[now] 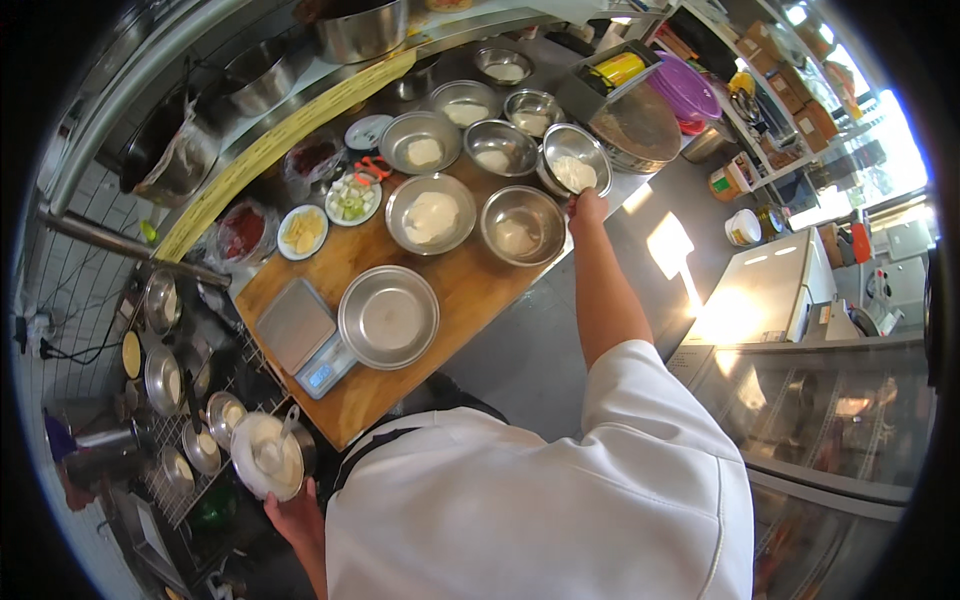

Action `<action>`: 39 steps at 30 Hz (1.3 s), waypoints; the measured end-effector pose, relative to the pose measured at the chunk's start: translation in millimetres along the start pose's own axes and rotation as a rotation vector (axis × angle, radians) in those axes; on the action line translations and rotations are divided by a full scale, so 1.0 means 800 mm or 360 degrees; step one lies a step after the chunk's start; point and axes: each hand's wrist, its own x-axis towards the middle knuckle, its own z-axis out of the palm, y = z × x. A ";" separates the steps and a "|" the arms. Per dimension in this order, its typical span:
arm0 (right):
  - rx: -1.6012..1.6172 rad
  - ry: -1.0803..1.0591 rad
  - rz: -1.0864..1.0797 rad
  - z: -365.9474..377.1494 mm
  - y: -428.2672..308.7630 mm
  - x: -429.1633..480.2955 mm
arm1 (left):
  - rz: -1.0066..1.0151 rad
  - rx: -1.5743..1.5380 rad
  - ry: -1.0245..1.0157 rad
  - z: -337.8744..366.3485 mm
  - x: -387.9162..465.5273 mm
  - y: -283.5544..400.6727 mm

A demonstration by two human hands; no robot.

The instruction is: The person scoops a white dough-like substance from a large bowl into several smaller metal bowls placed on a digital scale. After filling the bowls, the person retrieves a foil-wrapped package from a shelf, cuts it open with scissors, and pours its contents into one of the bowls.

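My right hand (589, 208) grips the near rim of a steel bowl of white powder (576, 169) at the table's far right corner. Low on the left, my left hand (291, 512) holds a bowl of white powder with a spoon in it (268, 457), off the table's left end. An empty steel bowl (388, 317) stands on the wooden board (457, 315), against a digital kitchen scale (306, 334). Several more steel bowls, such as one with a pale mound (430, 214) and one with a little pale powder (523, 226), are grouped farther back.
Plates of cut vegetables (353, 199) and pale yellow slices (302, 232) lie near orange-handled scissors (373, 170). A wire rack (187, 487) with several bowls is at the left. Behind the table runs a shelf edge with yellow tape (285, 150); a large round sieve (637, 127) sits back right.
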 end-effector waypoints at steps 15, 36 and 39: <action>0.0263 0.0154 0.0059 -0.043 -0.121 0.210 | 0.0059 0.0050 0.0276 -0.022 -0.041 0.017; -0.2342 -0.1784 -0.1074 0.094 0.116 -0.334 | 0.0099 -0.0061 -0.0017 0.051 -0.031 -0.016; -0.2432 -0.1724 -0.1216 0.099 0.104 -0.346 | 0.0131 -0.0065 0.0004 0.050 -0.032 -0.018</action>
